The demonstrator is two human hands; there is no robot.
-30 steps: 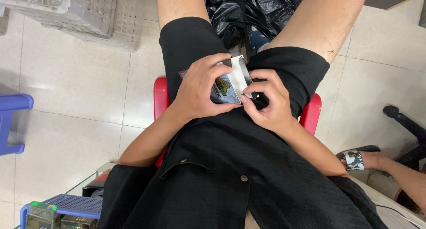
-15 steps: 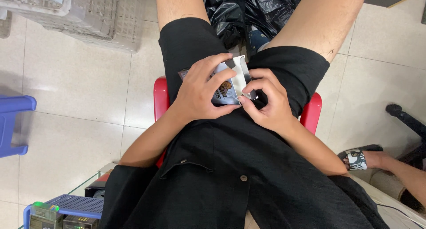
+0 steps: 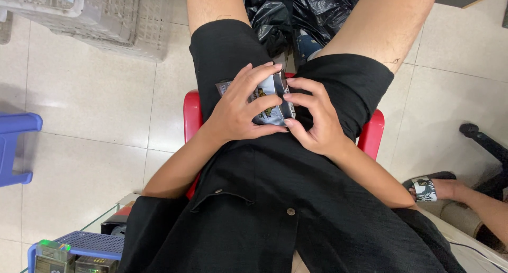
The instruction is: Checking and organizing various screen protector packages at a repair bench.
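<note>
Seated on a red stool [image 3: 191, 114], looking down at the lap. Left hand [image 3: 241, 111] wrapped around a small printed box [image 3: 272, 101], fingers [image 3: 262, 74] curled over its top and front. Right hand [image 3: 315, 119] pinching the right edge of the same box with fingertips [image 3: 292, 98] pressed together. Box held just above the black shorts [image 3: 222, 56], between both thighs. Black plastic bag [image 3: 296, 11] on the floor ahead; blue basket [image 3: 87, 244] at lower left.
</note>
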